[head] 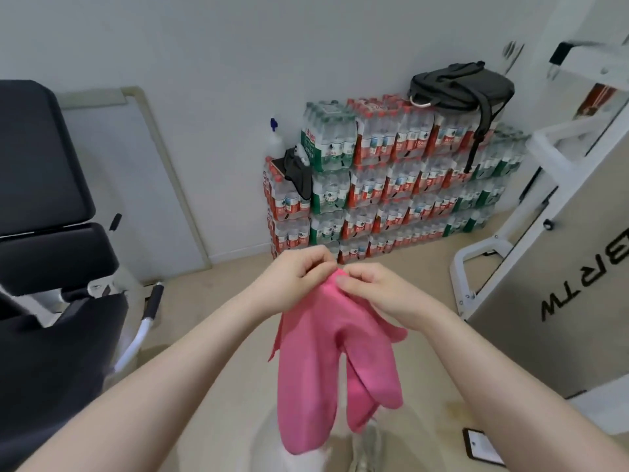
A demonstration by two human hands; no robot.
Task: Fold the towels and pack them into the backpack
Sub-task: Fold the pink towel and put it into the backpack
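Both hands meet near the centre of the head view, a little toward 6 o'clock, and between them they hold up a pink towel. The left hand has its fingers curled, pinching the towel's top edge from the 9 o'clock side. The right hand pinches the same top edge from the 3 o'clock side, fingertips bent onto the cloth, and the two hands nearly touch. The towel hangs down from this pinch toward 6 o'clock in loose folds, splitting into two hanging lobes, clear of the beige floor.

The dark backpack lies well apart from the towel, at about 1 o'clock, on top of a stack of shrink-wrapped water bottle packs against the white wall; one strap hangs down over the packs. A spray bottle stands at the stack's 9 o'clock end.

At 9 o'clock is a black padded exercise bench with a white frame. At 3 o'clock stands a white gym machine with dark lettering on its panel. A phone lies on the floor at about 5 o'clock.
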